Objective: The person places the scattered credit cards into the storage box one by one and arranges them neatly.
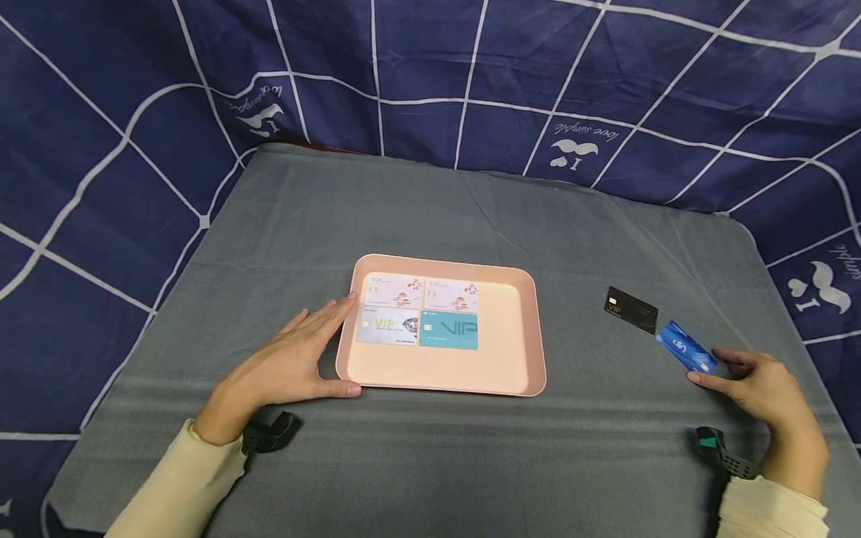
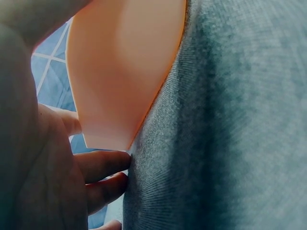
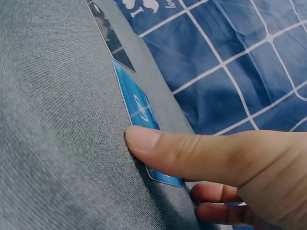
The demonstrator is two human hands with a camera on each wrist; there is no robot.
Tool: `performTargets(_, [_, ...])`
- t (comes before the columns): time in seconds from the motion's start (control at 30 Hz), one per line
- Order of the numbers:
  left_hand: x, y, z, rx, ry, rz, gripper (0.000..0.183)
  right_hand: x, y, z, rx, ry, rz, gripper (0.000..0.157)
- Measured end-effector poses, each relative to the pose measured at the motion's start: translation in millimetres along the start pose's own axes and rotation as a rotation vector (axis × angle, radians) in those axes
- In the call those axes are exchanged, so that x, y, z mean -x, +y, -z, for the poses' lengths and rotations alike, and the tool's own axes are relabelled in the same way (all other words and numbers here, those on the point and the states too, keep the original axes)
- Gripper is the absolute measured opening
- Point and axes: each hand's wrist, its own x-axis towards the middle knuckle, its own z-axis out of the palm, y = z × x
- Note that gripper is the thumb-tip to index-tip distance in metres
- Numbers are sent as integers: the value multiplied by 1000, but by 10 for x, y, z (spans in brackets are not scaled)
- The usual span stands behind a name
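A pink tray (image 1: pixel 501 366) lies on the grey cloth, with several VIP cards in its left part: two pale pink cards (image 1: pixel 393 291) above, a silver card (image 1: pixel 386 326) and a teal card (image 1: pixel 448 330) below. My left hand (image 1: pixel 296 366) spreads along the tray's left side, fingertips at the rim and thumb by its near corner. At the right, a blue VIP card (image 1: pixel 684 347) lies at a slant, its upper end by a black VIP card (image 1: pixel 631 309). My right hand (image 1: pixel 763 385) pinches the blue card's lower end; the thumb (image 3: pixel 144 139) overlaps its near edge.
The grey cloth (image 1: pixel 430 463) covers the table and has shallow creases. Dark blue checked fabric (image 1: pixel 430 67) rises behind it and along both sides. Each wrist wears a black strap, one at the left (image 1: pixel 272 433) and one at the right (image 1: pixel 729 452).
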Motion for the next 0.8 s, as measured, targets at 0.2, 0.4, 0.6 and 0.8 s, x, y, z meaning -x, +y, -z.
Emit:
performTargets(0.2, [-1,-2,4,0,-3,7,122,-9,-25,7,5,18,-21,67])
performTargets(0.4, [0,1,-4,2,1,6,122,-1,-26,-1,-7,12,-21,65])
performTargets(0.6, [3,3,-10,4,11,1,122,3,-11,-27,-33,25,-16,63])
performTargets(0.8, [3,-3,-10,5,3,6,122,4,10,-43,-66,57,14,59])
